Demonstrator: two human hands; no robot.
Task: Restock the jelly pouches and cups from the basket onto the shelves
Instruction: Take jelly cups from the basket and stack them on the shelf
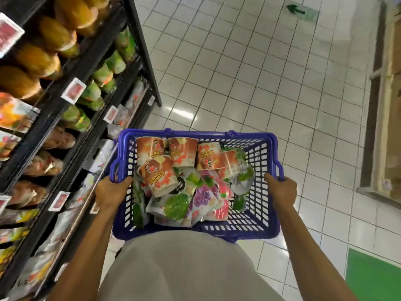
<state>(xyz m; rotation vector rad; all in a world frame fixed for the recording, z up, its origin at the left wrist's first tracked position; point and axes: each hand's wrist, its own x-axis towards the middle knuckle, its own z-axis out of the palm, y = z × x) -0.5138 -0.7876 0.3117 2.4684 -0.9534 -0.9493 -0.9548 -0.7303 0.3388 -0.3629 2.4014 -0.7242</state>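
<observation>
Blue plastic basket (pixel 258 213), latticed on every side, is held out in front of the person's body above the white tiled floor (pixel 238 72). The left hand (pixel 112 190) grips its left rim and the right hand (pixel 282 190) grips its right rim. On each hand the fingers are clenched over the edge and the thumb shows on the inner side.

The stock is all in the basket. The jelly cups (pixel 159 174) lie tipped on their sides across the far half, touching one another. The jelly pouches (pixel 202 196), printed with green, purple and red fruit, are heaped under and nearer than the cups.

Black shelves (pixel 71 118) run along the left, just beside the basket. They carry price tags (pixel 73 91) and rows of green packs (pixel 95 92).

The cups are probably light and thin-walled, so they should be taken round the side wall with gentle pressure, keeping off the sealed top. The pouches look soft, floppy and slick. A pinch at the flat top seam, or a full grasp round the middle, should hold them best. Both hands are busy carrying, so the basket would need setting down, or one hand freeing, before anything is picked.
</observation>
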